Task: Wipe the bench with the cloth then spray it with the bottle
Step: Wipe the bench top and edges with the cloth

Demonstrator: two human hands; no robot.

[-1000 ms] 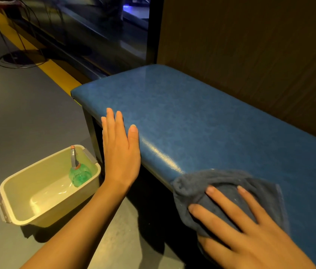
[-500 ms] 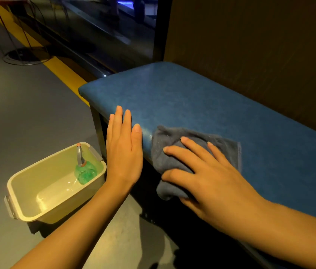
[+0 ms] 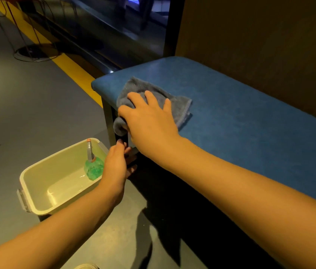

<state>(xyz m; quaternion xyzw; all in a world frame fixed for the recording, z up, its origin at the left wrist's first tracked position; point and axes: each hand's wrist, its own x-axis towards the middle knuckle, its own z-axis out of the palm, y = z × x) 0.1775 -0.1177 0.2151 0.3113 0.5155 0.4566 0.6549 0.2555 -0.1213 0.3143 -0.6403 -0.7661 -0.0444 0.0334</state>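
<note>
A long blue padded bench [image 3: 231, 117] runs from the middle of the view to the right edge. A grey cloth [image 3: 149, 90] lies on its near left corner and droops over the front edge. My right hand [image 3: 149, 121] presses flat on the cloth with fingers spread. My left hand [image 3: 117, 164] hovers below the bench edge, fingers loosely bent, holding nothing, just right of the spray bottle. The green spray bottle [image 3: 93, 166] with a grey nozzle leans inside a cream plastic tub [image 3: 36, 177] on the floor.
The tub stands on grey floor left of the dark bench leg [image 3: 108, 121]. A yellow floor stripe [image 3: 71, 68] runs diagonally behind it. A brown wall panel [image 3: 260, 45] backs the bench. A wire stand base [image 3: 34, 53] sits far left.
My right hand slid the cloth leftward along the bench to its left corner. My left hand left the bench's front edge and dropped down beside the tub.
</note>
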